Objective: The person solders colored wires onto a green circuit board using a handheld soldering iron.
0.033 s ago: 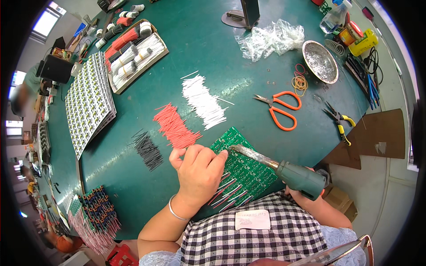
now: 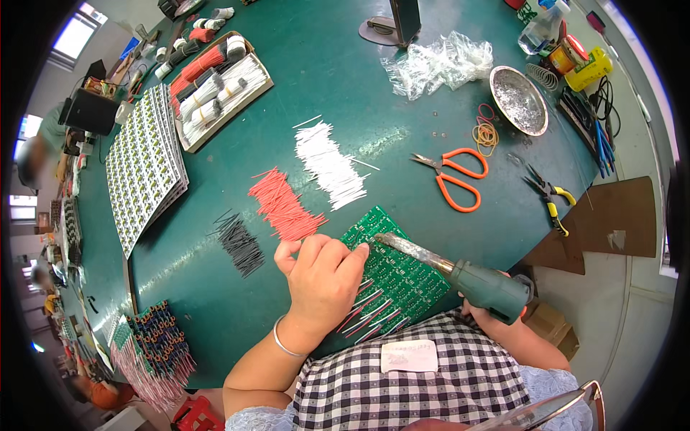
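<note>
A green circuit board (image 2: 413, 276) lies on the table in front of me, with red, white and black wires (image 2: 370, 312) sticking out over its near left part. My left hand (image 2: 323, 273) is closed in a pinch at the board's left side; whatever its fingertips hold is hidden. My right hand (image 2: 489, 320) is wrapped round the green handle of a soldering iron (image 2: 492, 291). The iron's thick metal barrel slants left over the board, its tip close to my left fingertips. Beyond the board lie piles of cut red wires (image 2: 286, 205), white wires (image 2: 329, 165) and black wires (image 2: 241, 244).
Orange-handled scissors (image 2: 460, 179), pliers (image 2: 550, 197) and a metal bowl (image 2: 519, 100) lie to the right. Crumpled clear plastic (image 2: 438, 65) is at the back. At left are stacked board panels (image 2: 144, 165), a wire-filled box (image 2: 262, 79) and wired boards (image 2: 154, 341).
The soldering iron has shifted very slightly to the right over the board. My left hand stays in place.
</note>
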`<state>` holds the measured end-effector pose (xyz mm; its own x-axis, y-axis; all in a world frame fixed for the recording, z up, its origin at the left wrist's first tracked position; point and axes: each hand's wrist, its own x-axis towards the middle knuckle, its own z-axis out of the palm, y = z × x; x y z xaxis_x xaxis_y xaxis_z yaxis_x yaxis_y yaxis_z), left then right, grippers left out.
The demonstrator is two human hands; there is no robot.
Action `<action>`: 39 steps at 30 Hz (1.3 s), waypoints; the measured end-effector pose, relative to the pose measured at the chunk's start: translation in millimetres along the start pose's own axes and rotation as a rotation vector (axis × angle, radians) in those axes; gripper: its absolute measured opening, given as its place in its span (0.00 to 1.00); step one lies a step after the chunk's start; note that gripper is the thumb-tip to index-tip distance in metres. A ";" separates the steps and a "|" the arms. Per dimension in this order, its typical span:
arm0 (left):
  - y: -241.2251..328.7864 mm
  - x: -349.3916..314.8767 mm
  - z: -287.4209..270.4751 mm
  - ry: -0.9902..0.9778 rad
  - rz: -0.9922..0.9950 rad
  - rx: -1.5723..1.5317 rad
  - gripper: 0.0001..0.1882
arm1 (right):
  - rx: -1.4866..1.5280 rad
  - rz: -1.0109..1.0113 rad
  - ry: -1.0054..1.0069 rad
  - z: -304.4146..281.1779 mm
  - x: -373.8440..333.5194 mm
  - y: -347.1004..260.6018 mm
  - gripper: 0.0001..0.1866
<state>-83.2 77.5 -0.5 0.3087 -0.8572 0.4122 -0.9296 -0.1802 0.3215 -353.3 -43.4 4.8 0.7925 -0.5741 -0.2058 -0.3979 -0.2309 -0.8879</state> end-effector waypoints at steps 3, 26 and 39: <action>0.4 0.4 0.7 0.004 0.001 0.005 0.09 | 0.001 -0.093 0.008 0.3 4.3 1.9 0.18; 1.6 -3.1 2.2 -0.018 -0.005 0.026 0.06 | 0.296 -0.009 0.002 -2.5 -5.2 -0.3 0.17; 6.7 -4.1 -0.2 0.011 0.013 0.007 0.08 | 0.320 0.031 0.054 -1.5 -17.7 3.3 0.20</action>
<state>-90.7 79.9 0.2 0.2991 -0.8540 0.4257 -0.9348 -0.1727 0.3103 -369.4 -35.1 6.1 0.7535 -0.6195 -0.2200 -0.2487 0.0411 -0.9677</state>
